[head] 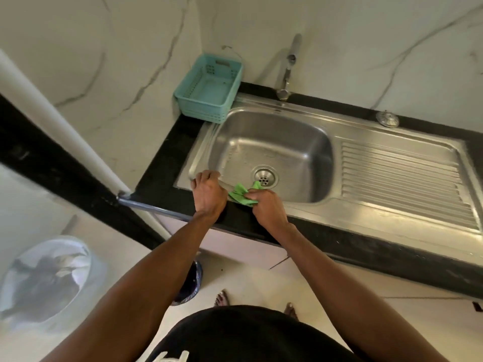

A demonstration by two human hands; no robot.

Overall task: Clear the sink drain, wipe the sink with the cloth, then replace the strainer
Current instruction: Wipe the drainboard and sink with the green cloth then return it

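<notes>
text: none legible | white marks on black garment (167, 356): unreadable

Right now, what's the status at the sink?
Right hand grips green cloth; left hand grips sink rim. Strainer out, on back ledge. Drain unobstructed.

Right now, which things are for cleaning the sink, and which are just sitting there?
For the job:
- green cloth, held in the right hand
- sink, its front edge gripped by the left hand
- drain
- strainer, lying on the counter behind the drainboard

Just sitting there:
- teal basket
- tap
- bin on the floor
</notes>
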